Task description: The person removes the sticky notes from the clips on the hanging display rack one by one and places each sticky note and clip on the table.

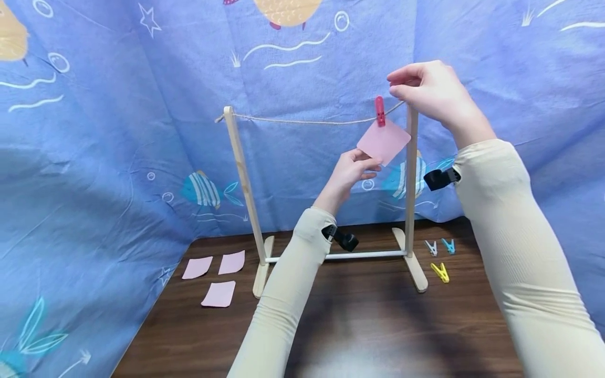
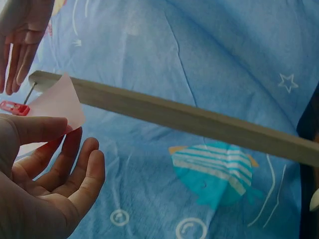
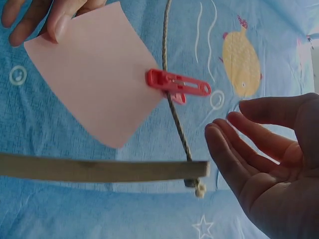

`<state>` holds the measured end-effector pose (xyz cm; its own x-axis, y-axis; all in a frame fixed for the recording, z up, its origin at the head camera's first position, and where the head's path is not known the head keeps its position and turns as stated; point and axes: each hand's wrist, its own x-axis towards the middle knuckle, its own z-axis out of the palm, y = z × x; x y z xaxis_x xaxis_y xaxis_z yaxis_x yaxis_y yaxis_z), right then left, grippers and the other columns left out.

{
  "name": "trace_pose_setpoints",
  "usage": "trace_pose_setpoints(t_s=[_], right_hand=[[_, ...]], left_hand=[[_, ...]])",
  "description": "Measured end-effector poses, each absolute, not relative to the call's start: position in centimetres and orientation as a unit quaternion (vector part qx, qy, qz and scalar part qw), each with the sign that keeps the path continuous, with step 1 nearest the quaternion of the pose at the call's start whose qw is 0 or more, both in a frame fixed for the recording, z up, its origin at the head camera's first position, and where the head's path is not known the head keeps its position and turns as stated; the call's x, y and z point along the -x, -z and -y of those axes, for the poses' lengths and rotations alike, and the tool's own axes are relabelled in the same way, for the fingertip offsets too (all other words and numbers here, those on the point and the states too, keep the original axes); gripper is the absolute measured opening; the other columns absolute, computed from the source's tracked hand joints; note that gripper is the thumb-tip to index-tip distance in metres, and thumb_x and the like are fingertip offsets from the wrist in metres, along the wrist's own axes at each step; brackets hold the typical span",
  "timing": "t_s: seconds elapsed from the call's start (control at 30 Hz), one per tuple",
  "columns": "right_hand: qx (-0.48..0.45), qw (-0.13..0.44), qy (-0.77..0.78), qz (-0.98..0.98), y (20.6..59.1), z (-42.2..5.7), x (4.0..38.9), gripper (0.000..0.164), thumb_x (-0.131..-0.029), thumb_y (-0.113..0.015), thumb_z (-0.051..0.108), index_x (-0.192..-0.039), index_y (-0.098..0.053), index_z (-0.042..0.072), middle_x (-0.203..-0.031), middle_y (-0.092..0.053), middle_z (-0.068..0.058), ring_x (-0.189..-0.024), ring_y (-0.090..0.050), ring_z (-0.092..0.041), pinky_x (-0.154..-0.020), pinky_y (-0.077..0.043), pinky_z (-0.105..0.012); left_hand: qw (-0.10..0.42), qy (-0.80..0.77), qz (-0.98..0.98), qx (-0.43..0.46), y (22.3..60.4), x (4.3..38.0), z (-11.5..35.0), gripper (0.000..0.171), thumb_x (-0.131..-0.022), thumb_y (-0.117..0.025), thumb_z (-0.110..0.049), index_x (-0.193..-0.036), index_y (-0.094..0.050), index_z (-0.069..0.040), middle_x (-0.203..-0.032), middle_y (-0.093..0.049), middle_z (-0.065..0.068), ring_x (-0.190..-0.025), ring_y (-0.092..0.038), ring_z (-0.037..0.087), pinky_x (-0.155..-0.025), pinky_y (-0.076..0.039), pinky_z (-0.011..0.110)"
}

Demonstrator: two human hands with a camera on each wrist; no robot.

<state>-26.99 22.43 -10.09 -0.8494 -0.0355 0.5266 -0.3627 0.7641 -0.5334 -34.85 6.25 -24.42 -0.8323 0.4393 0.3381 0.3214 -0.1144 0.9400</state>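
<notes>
A red clothespin (image 1: 380, 111) clips one corner of a pink sticky note (image 1: 385, 140) to a string (image 1: 307, 122) near the right post. My left hand (image 1: 348, 172) pinches the note's lower edge between thumb and forefinger, its other fingers loosely bent in the left wrist view. Up beside the right post's top, my right hand (image 1: 432, 94) holds nothing. Its thumb and fingers stand apart in the right wrist view, a short way off the clothespin (image 3: 177, 83), and do not touch it.
The wooden frame's left post (image 1: 243, 178) and right post (image 1: 411, 184) carry the string, with a white bar (image 1: 366, 255) low between them. Three pink notes (image 1: 219, 294) lie at the table's left. White, blue and yellow clothespins (image 1: 441, 272) lie at right. A blue patterned cloth (image 1: 142, 131) hangs behind.
</notes>
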Motion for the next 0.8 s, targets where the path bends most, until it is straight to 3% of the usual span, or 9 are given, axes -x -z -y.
trace_pose_setpoints(t_s=[0.07,0.27,0.5,0.6,0.8], right_hand=[[-0.11,0.236,-0.311,0.914,9.9,-22.2,27.0,0.051,-0.103,-0.053,0.035,-0.147,-0.052,0.01,-0.144,-0.055,-0.015,-0.13,-0.051,-0.032,-0.109,-0.042,-0.051],[-0.094,0.185,-0.27,0.94,9.5,-21.8,27.4,0.055,-0.102,-0.049,0.033,-0.152,-0.045,0.009,-0.148,-0.05,-0.017,-0.137,-0.044,-0.039,-0.109,-0.037,-0.059],[-0.091,0.169,-0.249,0.949,9.5,-21.4,27.9,0.055,-0.098,-0.046,0.023,-0.15,-0.045,0.004,-0.146,-0.051,-0.02,-0.135,-0.045,-0.04,-0.109,-0.037,-0.058],[-0.095,0.166,-0.253,0.948,9.6,-21.3,28.0,0.053,-0.098,-0.046,0.022,-0.146,-0.05,0.002,-0.144,-0.054,-0.02,-0.135,-0.046,-0.039,-0.109,-0.037,-0.058],[-0.112,0.154,-0.276,0.942,10.0,-21.4,27.9,0.052,-0.101,-0.05,0.026,-0.147,-0.049,0.0,-0.139,-0.056,-0.023,-0.133,-0.049,-0.039,-0.11,-0.037,-0.057]], left_hand=[[0.043,-0.677,-0.677,-0.284,24.1,35.0,-6.1,0.023,-0.097,-0.069,-0.014,-0.114,-0.067,0.0,-0.103,-0.071,0.009,-0.104,-0.068,0.032,-0.088,-0.058,0.035],[0.045,-0.664,-0.692,-0.279,23.7,35.5,-5.6,0.018,-0.097,-0.069,-0.016,-0.107,-0.065,-0.001,-0.1,-0.07,0.009,-0.111,-0.064,0.038,-0.093,-0.056,0.039],[0.031,-0.665,-0.694,-0.274,23.5,35.7,-5.2,0.011,-0.096,-0.069,-0.012,-0.095,-0.064,-0.002,-0.092,-0.069,0.008,-0.1,-0.068,0.033,-0.08,-0.059,0.027],[0.03,-0.666,-0.694,-0.272,23.5,35.7,-5.1,0.009,-0.096,-0.069,-0.01,-0.095,-0.064,-0.002,-0.09,-0.068,0.008,-0.094,-0.069,0.03,-0.082,-0.059,0.03],[0.028,-0.665,-0.697,-0.267,23.7,35.4,-4.7,0.009,-0.096,-0.068,-0.009,-0.095,-0.064,-0.001,-0.089,-0.069,0.008,-0.099,-0.068,0.035,-0.082,-0.059,0.031]])
